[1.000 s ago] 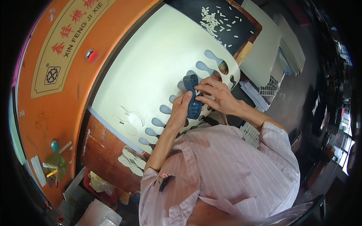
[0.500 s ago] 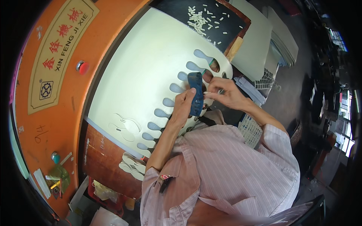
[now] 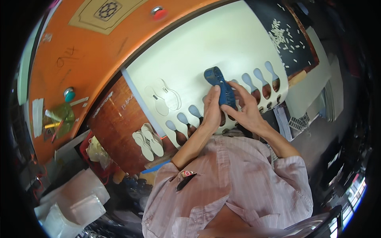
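A blue, sole-shaped cutting die with tall metal walls is tilted up above the white sheet. My left hand grips its left side, thumb up along the wall. With thumb and fingers, my right hand holds the lower right side. Beneath my hands, a row of sole-shaped cut-outs runs along the sheet's near edge. Two loose cut soles lie on the sheet to the left. The inside of the die is only partly visible.
Stacked white soles lie on a brown board at the left. An orange machine panel with a red button and a green button stands beyond. Small white scraps cover part of a black board at the right.
My head view has turned, bringing more of the left side into sight. My right hand has gone from pinching a small white bit beside the die to holding the die itself.
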A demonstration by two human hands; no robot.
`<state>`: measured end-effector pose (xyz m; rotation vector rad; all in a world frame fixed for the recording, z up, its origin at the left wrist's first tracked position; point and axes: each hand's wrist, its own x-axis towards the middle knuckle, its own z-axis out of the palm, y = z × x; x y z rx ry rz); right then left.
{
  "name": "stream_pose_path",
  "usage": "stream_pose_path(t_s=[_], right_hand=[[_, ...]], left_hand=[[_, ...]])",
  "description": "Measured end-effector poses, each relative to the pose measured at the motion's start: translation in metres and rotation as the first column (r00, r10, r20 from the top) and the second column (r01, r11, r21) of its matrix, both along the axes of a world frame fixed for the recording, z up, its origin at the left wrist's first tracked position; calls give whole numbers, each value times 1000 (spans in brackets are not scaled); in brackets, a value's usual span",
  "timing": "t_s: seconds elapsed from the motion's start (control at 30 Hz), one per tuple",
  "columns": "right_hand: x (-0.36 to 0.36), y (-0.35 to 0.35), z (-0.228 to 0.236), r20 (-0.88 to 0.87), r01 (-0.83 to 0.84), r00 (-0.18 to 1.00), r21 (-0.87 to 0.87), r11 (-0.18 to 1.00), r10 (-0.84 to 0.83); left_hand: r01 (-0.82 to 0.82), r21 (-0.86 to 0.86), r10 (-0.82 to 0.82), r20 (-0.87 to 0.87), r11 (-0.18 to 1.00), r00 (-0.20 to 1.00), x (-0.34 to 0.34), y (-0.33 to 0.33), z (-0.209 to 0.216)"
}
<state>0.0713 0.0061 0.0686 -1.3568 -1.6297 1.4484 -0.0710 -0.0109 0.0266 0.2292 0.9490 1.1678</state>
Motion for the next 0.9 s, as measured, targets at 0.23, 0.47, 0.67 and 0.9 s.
stream_pose_path(t_s=[0.23,0.47,0.67,0.9], right_hand=[[-78,31,-34,173,-155,980,378,913,95],[-122,32,-61,436,-244,900,462,853,20],[-112,25,-60,502,-384,855,451,806,126],[-120,37,-60,508,-378,855,468,799,107]], left_hand=[[-174,165,239,-653,971,719,-72,-50,3],[-274,175,226,-959,946,169,-80,-156,-23],[-479,235,244,-969,846,-44,-81,-190,-49],[-380,157,94,-979,912,-181,-92,-199,-78]])
